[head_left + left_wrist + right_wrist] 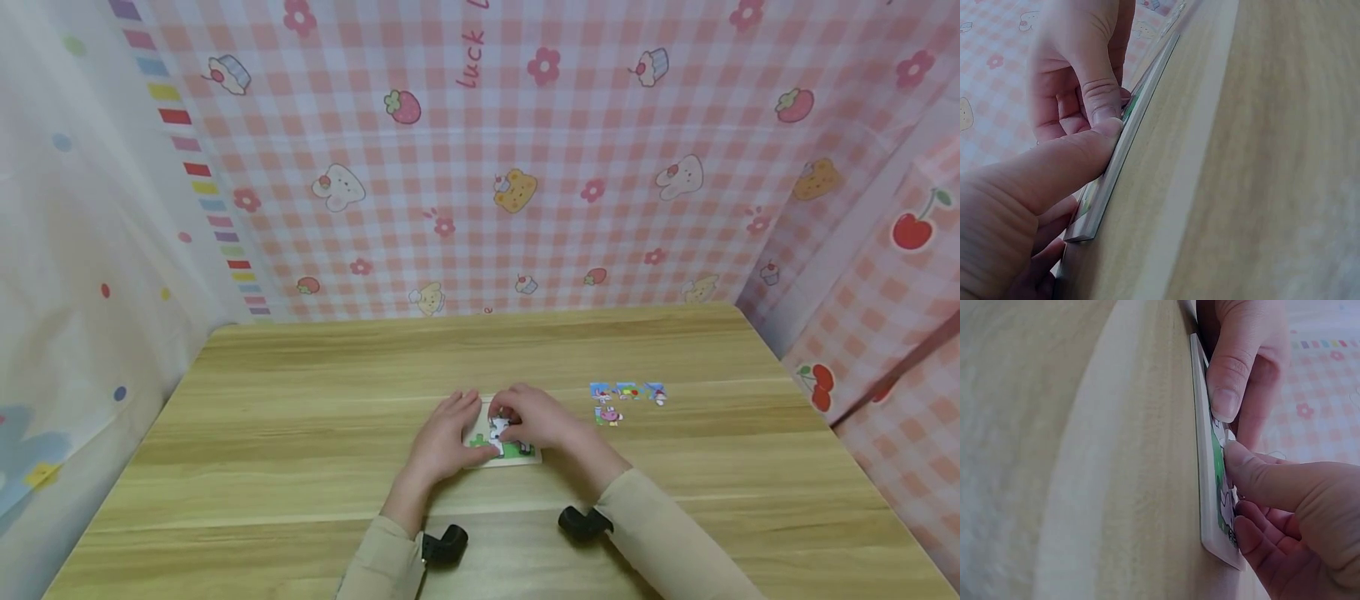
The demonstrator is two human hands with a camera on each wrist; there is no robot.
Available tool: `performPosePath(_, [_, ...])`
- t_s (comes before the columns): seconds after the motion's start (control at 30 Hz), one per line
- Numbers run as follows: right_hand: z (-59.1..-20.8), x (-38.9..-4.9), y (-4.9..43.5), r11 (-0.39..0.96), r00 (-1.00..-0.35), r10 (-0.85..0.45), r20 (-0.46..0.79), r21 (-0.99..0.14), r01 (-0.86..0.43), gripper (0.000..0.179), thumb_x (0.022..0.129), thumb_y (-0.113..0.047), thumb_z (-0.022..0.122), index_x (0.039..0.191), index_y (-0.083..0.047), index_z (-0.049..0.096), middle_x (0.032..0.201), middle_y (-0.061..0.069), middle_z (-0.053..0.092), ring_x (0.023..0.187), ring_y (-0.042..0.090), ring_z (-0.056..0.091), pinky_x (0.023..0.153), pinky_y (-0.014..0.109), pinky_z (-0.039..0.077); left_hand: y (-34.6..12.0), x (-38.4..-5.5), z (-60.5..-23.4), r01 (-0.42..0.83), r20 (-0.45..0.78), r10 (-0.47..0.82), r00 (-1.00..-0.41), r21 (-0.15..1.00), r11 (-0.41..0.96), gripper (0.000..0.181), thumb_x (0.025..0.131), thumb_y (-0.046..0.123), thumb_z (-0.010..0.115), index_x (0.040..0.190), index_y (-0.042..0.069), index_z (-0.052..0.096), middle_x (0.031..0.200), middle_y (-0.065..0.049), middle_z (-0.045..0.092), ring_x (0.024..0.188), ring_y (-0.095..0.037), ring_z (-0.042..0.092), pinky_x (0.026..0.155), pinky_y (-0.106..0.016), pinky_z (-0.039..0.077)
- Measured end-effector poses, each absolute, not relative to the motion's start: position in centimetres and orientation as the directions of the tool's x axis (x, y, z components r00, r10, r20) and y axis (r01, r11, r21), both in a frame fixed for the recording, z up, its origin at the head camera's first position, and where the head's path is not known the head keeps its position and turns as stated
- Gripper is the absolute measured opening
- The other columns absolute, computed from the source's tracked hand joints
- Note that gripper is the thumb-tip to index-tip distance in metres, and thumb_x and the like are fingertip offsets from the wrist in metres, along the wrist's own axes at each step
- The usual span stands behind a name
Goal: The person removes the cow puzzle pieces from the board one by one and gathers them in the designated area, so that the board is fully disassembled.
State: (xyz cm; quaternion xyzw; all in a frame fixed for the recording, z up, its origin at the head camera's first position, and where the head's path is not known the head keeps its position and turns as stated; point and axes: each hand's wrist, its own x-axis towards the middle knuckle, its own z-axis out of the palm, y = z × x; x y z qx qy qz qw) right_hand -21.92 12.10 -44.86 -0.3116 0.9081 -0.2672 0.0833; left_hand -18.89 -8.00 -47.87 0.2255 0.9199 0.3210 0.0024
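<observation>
A small jigsaw board (517, 462) with a pale frame lies on the table, partly filled with green and white picture pieces. My left hand (444, 442) rests along its left side, fingers extended; its thumb (1075, 159) presses down over the front of the board. From the right, my right hand (542, 419) pinches a white jigsaw piece (498, 428) between thumb and index finger, low over the picture. In the right wrist view the right thumb (1272, 482) sits close to the left thumb, right at that piece. The fingers hide part of the picture.
Several loose jigsaw pieces (608, 416) lie on the wooden table (300, 400) to the right of the board. Black wrist mounts (446, 546) stick out from both sleeves. A pink checked curtain (465, 242) hangs behind the table's back edge.
</observation>
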Motion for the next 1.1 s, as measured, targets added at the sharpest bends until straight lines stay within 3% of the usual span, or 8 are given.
performPosePath(0.63, [-46.1, -22.1, 12.6, 0.583, -0.821, -0.566, 0.080, -0.665, -0.467, 0.014, 0.091, -0.007, 0.071, 0.098, -0.017, 0.065, 0.079, -0.007, 0.053, 0.074, 0.012, 0.050, 0.067, 0.029, 0.044, -8.1, -18.8, -48.0, 0.414, 0.143, 0.416, -0.898, 0.592, 0.692, 0.080, 0.082, 0.037, 0.081, 0.142, -0.004, 0.048, 0.153, -0.016, 0.040, 0.144, -0.038, 0.028, 0.117, -0.050, 0.025])
performPosePath(1.1, [-46.2, -22.2, 12.8, 0.546, -0.811, -0.574, 0.115, -0.683, -0.484, 0.014, 0.091, -0.006, 0.071, 0.097, -0.017, 0.066, 0.078, -0.008, 0.053, 0.073, 0.011, 0.050, 0.068, 0.028, 0.045, -8.0, -18.8, -48.0, 0.417, 0.150, 0.414, -0.898, 0.590, 0.692, 0.080, 0.082, 0.038, 0.081, 0.142, -0.004, 0.049, 0.153, -0.016, 0.041, 0.144, -0.038, 0.028, 0.116, -0.051, 0.025])
